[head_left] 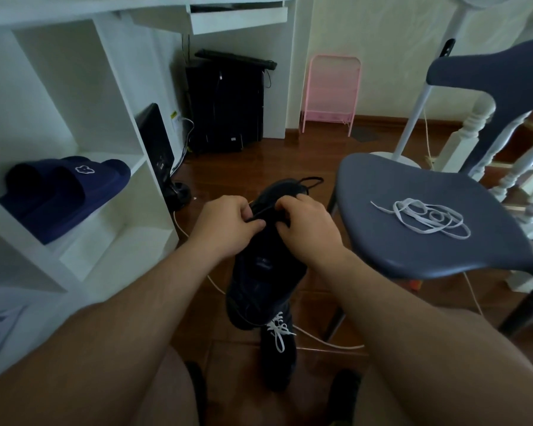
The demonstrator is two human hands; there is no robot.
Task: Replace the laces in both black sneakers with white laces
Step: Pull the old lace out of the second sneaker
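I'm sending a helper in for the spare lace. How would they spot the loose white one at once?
Find the grey-blue chair on the right of the room. The white lace lies in a loose tangle on its seat, touching neither hand. Unlike the other white lace, it is threaded through no shoe; that one is tied on the sneaker on the floor.

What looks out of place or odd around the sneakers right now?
Nothing looks damaged or spilled. The white lace lies in a loose tangle on the grey chair seat, and a white cable trails across the floor beside the relaced sneaker, a possible snag.
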